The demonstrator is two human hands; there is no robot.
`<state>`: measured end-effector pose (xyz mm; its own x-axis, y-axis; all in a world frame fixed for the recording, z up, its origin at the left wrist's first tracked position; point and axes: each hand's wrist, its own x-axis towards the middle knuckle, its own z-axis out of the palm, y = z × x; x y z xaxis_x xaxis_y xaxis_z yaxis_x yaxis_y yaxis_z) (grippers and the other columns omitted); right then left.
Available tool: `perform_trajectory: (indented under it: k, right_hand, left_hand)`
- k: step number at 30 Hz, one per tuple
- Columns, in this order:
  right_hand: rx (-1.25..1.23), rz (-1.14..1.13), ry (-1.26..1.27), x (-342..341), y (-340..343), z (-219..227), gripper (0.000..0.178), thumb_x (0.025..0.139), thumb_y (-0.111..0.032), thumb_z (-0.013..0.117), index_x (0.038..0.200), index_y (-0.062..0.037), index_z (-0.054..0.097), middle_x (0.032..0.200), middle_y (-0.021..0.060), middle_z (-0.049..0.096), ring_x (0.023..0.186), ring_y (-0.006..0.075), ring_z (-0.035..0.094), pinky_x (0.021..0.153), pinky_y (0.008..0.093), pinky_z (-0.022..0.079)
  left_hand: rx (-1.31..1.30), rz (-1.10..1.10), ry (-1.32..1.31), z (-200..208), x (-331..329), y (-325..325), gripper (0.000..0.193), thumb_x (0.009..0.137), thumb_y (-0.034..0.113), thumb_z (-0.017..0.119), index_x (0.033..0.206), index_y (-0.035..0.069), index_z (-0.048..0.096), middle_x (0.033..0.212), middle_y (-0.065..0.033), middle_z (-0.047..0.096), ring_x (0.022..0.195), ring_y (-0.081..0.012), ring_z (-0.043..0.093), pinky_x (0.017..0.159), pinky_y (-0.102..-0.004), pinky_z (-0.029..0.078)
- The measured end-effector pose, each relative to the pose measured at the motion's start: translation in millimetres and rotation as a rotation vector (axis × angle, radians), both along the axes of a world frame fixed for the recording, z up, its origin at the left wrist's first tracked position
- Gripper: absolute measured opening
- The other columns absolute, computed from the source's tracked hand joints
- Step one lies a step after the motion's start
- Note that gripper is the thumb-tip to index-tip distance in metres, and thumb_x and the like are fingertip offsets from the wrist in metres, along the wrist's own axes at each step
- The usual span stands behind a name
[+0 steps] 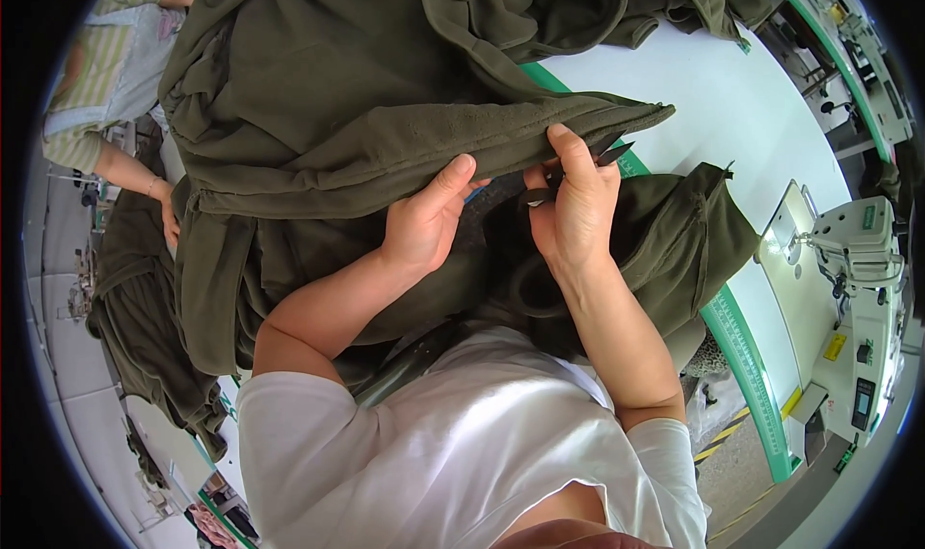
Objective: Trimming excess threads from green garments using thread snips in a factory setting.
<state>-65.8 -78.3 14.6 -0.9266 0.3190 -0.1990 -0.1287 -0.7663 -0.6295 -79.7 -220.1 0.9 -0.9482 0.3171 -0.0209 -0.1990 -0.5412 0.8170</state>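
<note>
While, from where I stand, the soft, dark-olive fleece cloth (376,149) hides most fingers of the bare left hand (422,220), the slim, dark-bladed snips (615,153) are partly lost in the bare right hand (582,207). The cloth hangs in heavy folds, its long seamed edge tapering to a point over the white, green-rimmed table (732,106). Before the smooth white shirt (453,433), the left hand pinches that edge, thumb on top — the right hand grips the snips, its thumb against the cloth too.

Draped olive cloth (318,116) before the person (472,443), partly over the flat white bench (742,96).
On the bench's right: boxy white sewing machine (858,236).
</note>
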Motion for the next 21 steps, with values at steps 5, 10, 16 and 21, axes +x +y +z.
perform_trajectory:
  k: [5,10,16,21]
  right_hand:
    - [-0.031,-0.031,-0.011,-1,4,2,0.009,0.083,-0.009,0.064,0.091,-0.0084,0.059,0.084,-0.0014,0.060,0.068,0.0084,0.050,0.052,0.0232,0.037]
    - [0.066,-0.067,0.006,0,7,0,0.012,0.083,-0.009,0.066,0.092,-0.0076,0.060,0.084,-0.0007,0.061,0.068,0.0093,0.053,0.052,0.0236,0.040]
    - [0.154,-0.086,0.065,8,-2,4,0.011,0.082,-0.006,0.068,0.090,-0.0061,0.061,0.080,-0.0004,0.062,0.064,0.0090,0.054,0.050,0.0220,0.040]
    - [0.206,-0.045,0.035,13,-3,5,0.008,0.082,-0.004,0.068,0.087,-0.0059,0.061,0.079,-0.0003,0.062,0.063,0.0085,0.053,0.050,0.0218,0.040]
  left_hand:
    - [-0.022,-0.018,0.007,-7,-2,-1,0.023,0.093,0.013,0.056,0.115,0.007,0.058,0.112,-0.0025,0.060,0.102,-0.0129,0.055,0.086,-0.0302,0.043]
    - [-0.812,-0.754,0.529,4,16,-1,0.042,0.080,0.014,0.068,0.116,-0.003,0.056,0.069,-0.0014,0.062,0.056,-0.0117,0.058,0.052,-0.0240,0.046]
    - [-0.950,-0.179,1.201,36,20,-1,0.062,0.073,0.014,0.073,0.127,-0.005,0.048,0.062,-0.0022,0.057,0.045,-0.0147,0.053,0.044,-0.0271,0.043]
    - [-1.304,0.036,1.245,36,14,-2,0.071,0.073,0.020,0.071,0.133,-0.004,0.041,0.066,-0.0050,0.060,0.046,-0.0174,0.055,0.046,-0.0288,0.046]
